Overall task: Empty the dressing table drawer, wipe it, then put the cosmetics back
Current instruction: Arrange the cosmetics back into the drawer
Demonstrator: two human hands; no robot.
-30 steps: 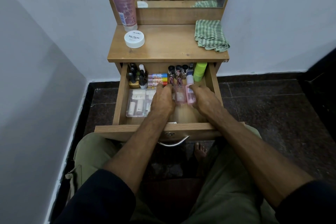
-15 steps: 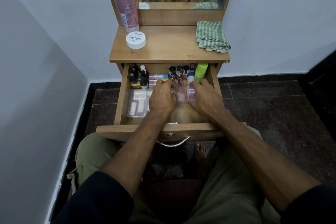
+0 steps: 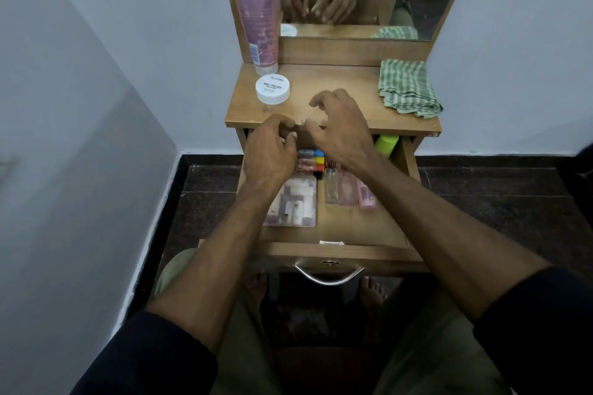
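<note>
Two hands' fingers [image 3: 316, 102] loosely curled, grasping nothing, over wooden tabletop [image 3: 340, 96] between white walls [image 3: 96, 74].

Bare wood is left at the front of the open drawer [image 3: 359, 231]. Its rear is crowded by bottles [image 3: 348, 186] and a plastic case [image 3: 296, 202], and overhung by the tabletop [image 3: 333, 125].
</note>
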